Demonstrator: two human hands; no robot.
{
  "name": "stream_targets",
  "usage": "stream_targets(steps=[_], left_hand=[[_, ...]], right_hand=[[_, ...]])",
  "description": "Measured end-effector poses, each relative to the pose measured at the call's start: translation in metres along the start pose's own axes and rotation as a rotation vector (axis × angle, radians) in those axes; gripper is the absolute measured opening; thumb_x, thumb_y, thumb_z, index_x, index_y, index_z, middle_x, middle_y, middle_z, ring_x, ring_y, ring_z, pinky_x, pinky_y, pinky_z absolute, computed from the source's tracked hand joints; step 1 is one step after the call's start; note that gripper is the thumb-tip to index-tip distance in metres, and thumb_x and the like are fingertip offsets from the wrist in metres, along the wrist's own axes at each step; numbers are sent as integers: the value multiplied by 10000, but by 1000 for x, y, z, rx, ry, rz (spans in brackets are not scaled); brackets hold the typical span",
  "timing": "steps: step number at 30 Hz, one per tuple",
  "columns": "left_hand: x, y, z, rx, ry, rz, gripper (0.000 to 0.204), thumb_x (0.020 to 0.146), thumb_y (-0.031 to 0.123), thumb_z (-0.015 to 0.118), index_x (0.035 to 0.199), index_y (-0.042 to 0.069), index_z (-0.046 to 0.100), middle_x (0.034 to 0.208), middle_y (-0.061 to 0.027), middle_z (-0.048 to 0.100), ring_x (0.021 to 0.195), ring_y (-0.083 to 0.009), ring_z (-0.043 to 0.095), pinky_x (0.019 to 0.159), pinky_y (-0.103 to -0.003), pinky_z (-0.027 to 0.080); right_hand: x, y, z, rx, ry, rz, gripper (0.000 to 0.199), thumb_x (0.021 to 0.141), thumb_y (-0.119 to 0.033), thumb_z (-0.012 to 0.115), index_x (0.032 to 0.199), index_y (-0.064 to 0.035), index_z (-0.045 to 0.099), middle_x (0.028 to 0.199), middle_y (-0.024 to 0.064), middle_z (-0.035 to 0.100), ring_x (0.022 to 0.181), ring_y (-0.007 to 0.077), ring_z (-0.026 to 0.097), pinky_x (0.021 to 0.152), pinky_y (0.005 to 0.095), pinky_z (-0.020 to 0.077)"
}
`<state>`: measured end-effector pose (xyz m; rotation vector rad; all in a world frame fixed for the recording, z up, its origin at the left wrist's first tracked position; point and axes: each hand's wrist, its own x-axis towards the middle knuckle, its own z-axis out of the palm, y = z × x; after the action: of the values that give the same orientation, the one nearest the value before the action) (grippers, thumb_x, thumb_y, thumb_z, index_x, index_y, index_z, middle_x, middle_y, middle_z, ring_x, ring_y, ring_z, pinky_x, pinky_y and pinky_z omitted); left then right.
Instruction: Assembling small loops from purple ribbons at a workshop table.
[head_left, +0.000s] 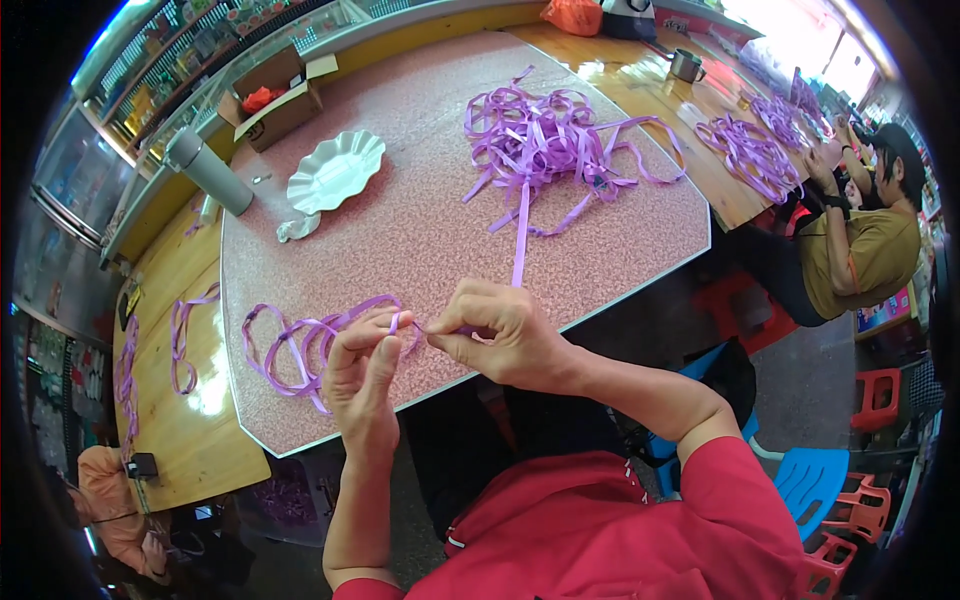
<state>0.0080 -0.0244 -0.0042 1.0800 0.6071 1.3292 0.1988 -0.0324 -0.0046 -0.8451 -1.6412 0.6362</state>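
My left hand (365,385) is closed on a purple ribbon, with a loop of it showing over the fingertips. Close beside it, my right hand (497,332) pinches the same ribbon between thumb and forefinger. A taut purple strip (521,235) runs from the right hand up to a big tangled heap of purple ribbon (540,135) on the pink speckled tabletop (420,210). Left of my left hand, loose loops of purple ribbon (290,350) lie along the table's near edge.
A white scalloped plate (337,172), a grey-green flask (210,172) and an open cardboard box (275,105) stand at far left. More ribbon (745,155) and a metal mug (686,66) lie on the wooden table at right. People sit at both sides; a blue chair (808,485) stands lower right.
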Motion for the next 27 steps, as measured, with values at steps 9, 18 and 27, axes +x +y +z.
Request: stream_targets(steps=[9, 18, 27], left_hand=[[7, 14, 10, 1347, -293, 844, 216, 789, -2, 715, 965, 73, 613, 1077, -87, 662, 1142, -334, 575, 984, -472, 380], [10, 0, 10, 1026, -204, 721, 218, 819, 15, 716, 978, 63, 575, 1046, -118, 600, 1077, -335, 579, 921, -432, 436], [10, 5, 12, -97, -161, -201, 85, 970, 93, 594, 1042, 59, 564, 1012, -29, 615, 978, -112, 575, 933, -305, 427]], right_hand=[[5, -8, -5, 292, -103, 570, 239, 929, -246, 717, 888, -11, 720, 741, -32, 617, 703, 33, 494, 576, 247, 399], [6, -12, 8, 553, -10, 618, 249, 937, -236, 704, 934, 12, 726, 817, -8, 664, 758, 33, 544, 623, 222, 436], [3, -16, 12, 443, 95, 401, 51, 951, -101, 630, 971, -54, 636, 827, -41, 585, 714, 28, 490, 607, 218, 405]])
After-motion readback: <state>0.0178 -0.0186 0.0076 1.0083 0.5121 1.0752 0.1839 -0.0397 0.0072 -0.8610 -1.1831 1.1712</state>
